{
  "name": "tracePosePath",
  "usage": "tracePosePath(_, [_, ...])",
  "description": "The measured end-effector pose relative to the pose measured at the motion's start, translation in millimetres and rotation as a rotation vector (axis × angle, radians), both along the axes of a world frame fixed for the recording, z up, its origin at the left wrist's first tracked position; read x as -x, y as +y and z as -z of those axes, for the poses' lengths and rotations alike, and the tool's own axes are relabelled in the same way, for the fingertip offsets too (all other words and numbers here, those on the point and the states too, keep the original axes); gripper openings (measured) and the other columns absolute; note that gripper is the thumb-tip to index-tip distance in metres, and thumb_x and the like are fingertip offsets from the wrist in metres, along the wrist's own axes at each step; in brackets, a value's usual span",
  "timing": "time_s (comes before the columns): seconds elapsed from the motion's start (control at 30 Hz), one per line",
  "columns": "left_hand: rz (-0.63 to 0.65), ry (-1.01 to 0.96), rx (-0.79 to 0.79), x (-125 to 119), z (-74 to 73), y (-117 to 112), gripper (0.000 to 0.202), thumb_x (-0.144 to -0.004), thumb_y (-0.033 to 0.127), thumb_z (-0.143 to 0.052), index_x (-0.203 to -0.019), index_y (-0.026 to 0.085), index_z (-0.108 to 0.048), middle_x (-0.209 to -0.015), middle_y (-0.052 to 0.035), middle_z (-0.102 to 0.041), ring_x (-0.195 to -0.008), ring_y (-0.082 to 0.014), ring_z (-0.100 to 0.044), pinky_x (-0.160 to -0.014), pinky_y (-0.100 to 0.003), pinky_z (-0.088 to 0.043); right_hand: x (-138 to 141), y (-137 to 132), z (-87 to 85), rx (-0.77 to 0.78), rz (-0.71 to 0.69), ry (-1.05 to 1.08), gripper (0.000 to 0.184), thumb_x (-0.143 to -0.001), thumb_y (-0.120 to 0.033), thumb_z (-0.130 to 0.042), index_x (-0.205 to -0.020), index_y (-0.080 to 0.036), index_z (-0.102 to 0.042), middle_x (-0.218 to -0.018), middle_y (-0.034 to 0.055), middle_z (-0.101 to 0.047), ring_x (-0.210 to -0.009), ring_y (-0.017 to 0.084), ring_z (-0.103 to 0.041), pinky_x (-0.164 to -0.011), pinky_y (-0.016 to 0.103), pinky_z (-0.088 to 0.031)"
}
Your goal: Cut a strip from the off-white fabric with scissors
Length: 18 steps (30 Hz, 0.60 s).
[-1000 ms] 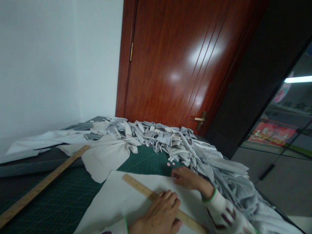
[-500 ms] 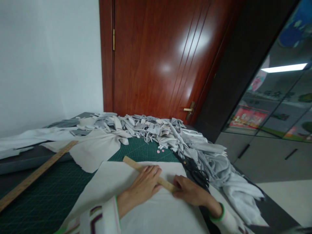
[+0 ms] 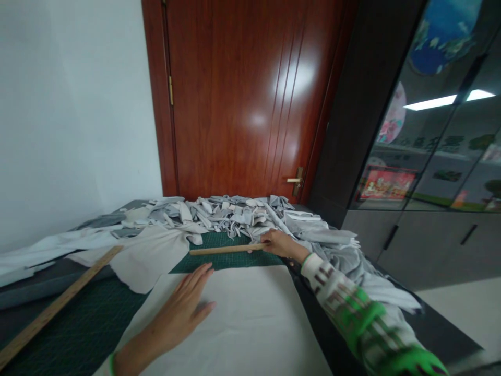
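Note:
A pale sheet of fabric (image 3: 250, 318) is spread in front of me over a green cutting mat (image 3: 219, 239). My left hand (image 3: 188, 300) is on or just above its left side, fingers stretched out and holding nothing. Beyond the sheet's far edge, my right hand (image 3: 277, 243) grips the right end of a short wooden ruler (image 3: 225, 250). That ruler lies nearly crosswise over the mat, close to a heap of grey and white fabric scraps (image 3: 238, 214). The black scissors beside the sheet are mostly hidden by my right sleeve.
A long wooden ruler (image 3: 58, 305) slants along the left of the mat. Loose cloth (image 3: 152, 256) lies by its far end. More grey fabric (image 3: 344, 261) is piled along the right edge. Behind the table stand a brown door (image 3: 235, 104) and a dark cabinet (image 3: 371, 230).
My right hand has carried the short ruler off the sheet, away from me, turning it nearly crosswise. My left hand has let go of the ruler and moved left. The view has shifted slightly.

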<state>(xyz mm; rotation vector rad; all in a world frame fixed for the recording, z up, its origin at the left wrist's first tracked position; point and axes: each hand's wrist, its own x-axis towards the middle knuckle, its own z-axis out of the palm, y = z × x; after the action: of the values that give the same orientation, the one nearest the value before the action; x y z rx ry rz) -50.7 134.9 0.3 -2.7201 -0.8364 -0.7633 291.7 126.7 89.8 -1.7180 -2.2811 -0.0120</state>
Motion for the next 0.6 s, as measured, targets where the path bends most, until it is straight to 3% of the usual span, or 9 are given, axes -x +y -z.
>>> tracePosePath(0.17, [-0.062, 0.108, 0.059, 9, 16.2, 8, 0.054, -0.094, 0.042, -0.047, -0.14, 0.013, -0.046, -0.144, -0.0145, -0.05, -0.13, -0.0285, -0.05, -0.107, -0.041, -0.044, 13, 31, 14.5, -0.032, 0.111, -0.034, 0.009, -0.084, -0.015, -0.061, -0.087, -0.012, -0.068, -0.086, 0.0083, -0.069, -0.088, 0.021, -0.058, -0.081, 0.033, -0.04])
tracePosePath(0.3, [-0.093, 0.156, 0.116, 8, 18.2, 7, 0.057, -0.095, 0.045, -0.044, -0.142, 0.011, -0.045, -0.145, -0.0134, -0.049, -0.131, -0.028, -0.049, -0.107, -0.042, -0.044, 12, 32, 23.3, -0.041, 0.241, -0.038, 0.012, -0.087, -0.017, -0.059, -0.093, -0.01, -0.067, -0.1, 0.0161, -0.068, -0.1, 0.027, -0.057, -0.088, 0.039, -0.04])
tracePosePath(0.43, [-0.159, 0.19, 0.194, 11, 13.8, 13, 0.063, -0.094, 0.051, -0.042, -0.141, 0.01, -0.046, -0.147, -0.0144, -0.046, -0.133, -0.03, -0.046, -0.11, -0.045, -0.039, 2, 12, 26.9, 0.023, 0.28, -0.012, 0.019, -0.093, -0.016, -0.046, -0.1, -0.015, -0.064, -0.104, 0.0119, -0.067, -0.098, 0.022, -0.06, -0.09, 0.039, -0.043])
tracePosePath(0.53, [-0.323, 0.208, 0.237, 18, 10.8, 23, 0.063, -0.092, 0.05, -0.041, -0.139, 0.008, -0.049, -0.146, -0.0174, -0.047, -0.134, -0.0318, -0.044, -0.11, -0.048, -0.036, -9, -16, 33.9, 0.21, 0.168, 0.019, 0.013, -0.081, -0.014, -0.06, -0.092, -0.018, -0.066, -0.093, 0.0073, -0.07, -0.087, 0.019, -0.063, -0.08, 0.03, -0.047])
tracePosePath(0.6, [-0.461, 0.194, 0.253, 24, 7.5, 28, 0.066, -0.089, 0.05, -0.042, -0.136, 0.004, -0.051, -0.142, -0.0211, -0.051, -0.132, -0.0336, -0.046, -0.107, -0.048, -0.038, -15, -36, 41.6, 0.297, 0.108, 0.036, 0.027, -0.073, -0.017, -0.069, -0.1, -0.018, -0.066, -0.103, 0.0078, -0.069, -0.095, 0.021, -0.062, -0.085, 0.03, -0.048])
